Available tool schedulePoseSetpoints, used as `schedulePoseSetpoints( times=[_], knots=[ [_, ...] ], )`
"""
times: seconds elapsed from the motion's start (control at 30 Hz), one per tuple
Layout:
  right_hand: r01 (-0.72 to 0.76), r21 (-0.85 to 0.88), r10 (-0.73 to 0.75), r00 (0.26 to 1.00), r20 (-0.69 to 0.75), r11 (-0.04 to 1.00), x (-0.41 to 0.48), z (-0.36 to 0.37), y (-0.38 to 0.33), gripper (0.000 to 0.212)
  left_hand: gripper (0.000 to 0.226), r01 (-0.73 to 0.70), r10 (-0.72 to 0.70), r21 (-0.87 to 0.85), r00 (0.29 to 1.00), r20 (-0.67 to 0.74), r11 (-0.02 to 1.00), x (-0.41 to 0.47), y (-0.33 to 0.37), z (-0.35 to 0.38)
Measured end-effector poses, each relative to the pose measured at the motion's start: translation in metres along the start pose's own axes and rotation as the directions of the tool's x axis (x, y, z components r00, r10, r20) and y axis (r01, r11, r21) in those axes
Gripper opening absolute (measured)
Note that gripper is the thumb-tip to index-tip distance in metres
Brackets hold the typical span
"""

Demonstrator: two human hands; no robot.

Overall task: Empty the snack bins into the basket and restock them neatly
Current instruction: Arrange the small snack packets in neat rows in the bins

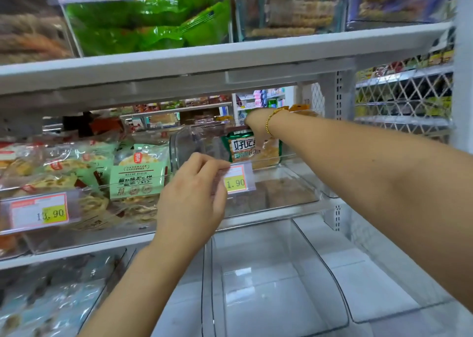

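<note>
Left hand (192,196) holds the bin (294,193) rim; right hand (257,124) touches the back pack (252,149), grip hidden; emptying, I think; next, pull it out.

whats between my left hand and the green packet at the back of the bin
In the head view, only the price tag and the see-through front of the clear bin lie between the left hand and the green packet.
</note>
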State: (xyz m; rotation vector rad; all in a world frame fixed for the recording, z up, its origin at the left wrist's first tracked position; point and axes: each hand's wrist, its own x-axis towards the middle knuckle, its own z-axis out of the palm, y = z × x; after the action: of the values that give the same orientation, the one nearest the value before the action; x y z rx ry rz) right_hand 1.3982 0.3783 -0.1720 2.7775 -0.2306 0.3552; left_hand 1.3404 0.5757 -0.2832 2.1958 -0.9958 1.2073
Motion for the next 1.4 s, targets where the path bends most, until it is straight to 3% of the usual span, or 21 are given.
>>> schedulePoseSetpoints(
  times=[0.13,0.27,0.43,0.53,0.6,0.7,0.83,0.93,1.0,1.13,1.2,1.27,1.33,1.4],
  knots=[
    [0.050,0.000,-0.048,0.962,-0.269,0.999,-0.028,-0.016,0.012,0.034,0.026,0.044,-0.045,0.011,0.996,0.075,0.999,-0.002,0.008,-0.007],
    [0.075,-0.003,-0.063,0.812,-0.581,0.997,-0.088,-0.045,0.024,0.033,0.030,0.169,-0.149,-0.119,0.975,0.164,0.978,-0.005,0.018,-0.019],
    [0.162,-0.144,-0.215,0.637,-0.740,0.976,-0.180,-0.046,0.021,0.042,0.054,0.438,-0.397,-0.280,0.898,0.192,0.854,-0.032,0.041,-0.034],
    [0.192,-0.168,-0.252,0.607,-0.754,0.967,-0.234,-0.035,0.016,0.044,0.081,0.447,-0.429,-0.426,0.892,0.143,0.787,-0.064,0.067,-0.054],
    [0.258,-0.113,-0.257,0.634,-0.730,0.960,-0.271,-0.030,0.013,0.042,0.088,0.383,-0.379,-0.448,0.920,0.102,0.808,-0.088,0.090,-0.071],
    [0.350,0.030,-0.283,0.802,-0.526,0.936,-0.320,-0.020,0.006,0.037,0.076,0.294,-0.269,-0.442,0.956,0.120,0.848,-0.124,0.118,-0.087],
    [0.445,0.207,-0.381,0.879,-0.286,0.871,-0.347,0.018,-0.012,0.039,0.050,0.400,-0.268,-0.502,0.910,0.316,0.767,-0.180,0.129,-0.089],
    [0.407,0.426,-0.394,0.911,-0.125,0.808,-0.347,0.068,-0.028,0.046,0.043,0.587,-0.372,-0.516,0.804,0.463,0.624,-0.222,0.124,-0.078],
    [0.346,0.578,-0.380,0.923,-0.067,0.739,-0.347,0.101,-0.036,0.050,0.037,0.721,-0.457,-0.493,0.692,0.559,0.487,-0.249,0.109,-0.062],
    [0.183,0.704,-0.315,0.947,0.060,0.687,-0.354,0.171,-0.050,0.049,0.045,0.932,-0.599,-0.351,0.332,0.728,0.090,-0.302,0.073,-0.033],
    [0.126,0.713,-0.337,0.928,0.161,0.690,-0.363,0.208,-0.058,0.042,0.035,0.960,-0.659,-0.271,0.156,0.736,-0.075,-0.325,0.056,-0.020],
    [0.075,0.704,-0.362,0.893,0.267,0.706,-0.375,0.242,-0.065,0.039,0.025,0.950,-0.695,-0.242,0.040,0.718,-0.196,-0.344,0.038,-0.008],
    [0.011,0.698,-0.359,0.864,0.354,0.716,-0.388,0.273,-0.070,0.035,0.030,0.933,-0.717,-0.238,-0.031,0.697,-0.272,-0.362,0.018,0.006],
    [-0.043,0.674,-0.334,0.844,0.419,0.737,-0.397,0.297,-0.071,0.032,0.043,0.937,-0.729,-0.200,-0.077,0.680,-0.286,-0.382,-0.005,0.023]
  ],
)
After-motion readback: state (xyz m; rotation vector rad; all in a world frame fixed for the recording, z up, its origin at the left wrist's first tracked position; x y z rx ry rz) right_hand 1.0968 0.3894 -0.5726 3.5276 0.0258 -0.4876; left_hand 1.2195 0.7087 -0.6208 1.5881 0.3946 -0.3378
